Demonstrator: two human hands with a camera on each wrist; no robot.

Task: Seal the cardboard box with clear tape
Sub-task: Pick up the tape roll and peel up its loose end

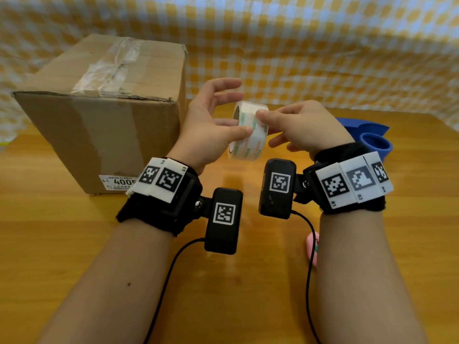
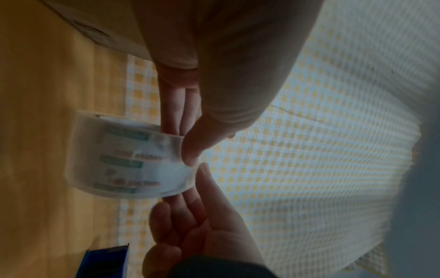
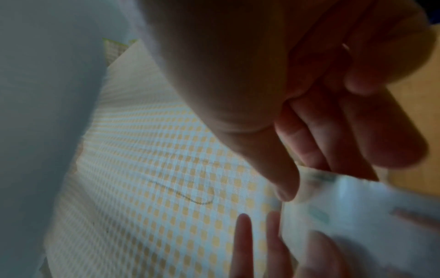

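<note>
A: Where do we stand with the cardboard box (image 1: 99, 125)?

B: It sits on the wooden table (image 1: 74, 244) at about ten o'clock from our hands, flaps closed. There is wrinkled clear tape across its top seam already, so we cannot tell whether that is our work or an older strip. We judge the sealing not yet begun: no strip runs from the roll to the box.

A: And the tape roll (image 1: 249, 131)?

B: We hold it up in the air between both hands, at three o'clock from the box and well apart from it. We seem to be hunting for the loose end.

A: The fingers?

B: Our left hand (image 1: 211, 125) pinches the roll, thumb on the outer face and lower fingers behind; its upper fingers are spread free. Our right hand (image 1: 305, 127) has thumb and forefinger narrowed onto the roll's outer face, the other fingers loosely curled.

A: Anything else?

B: A blue tape dispenser (image 1: 370, 137) lies at three o'clock.
</note>
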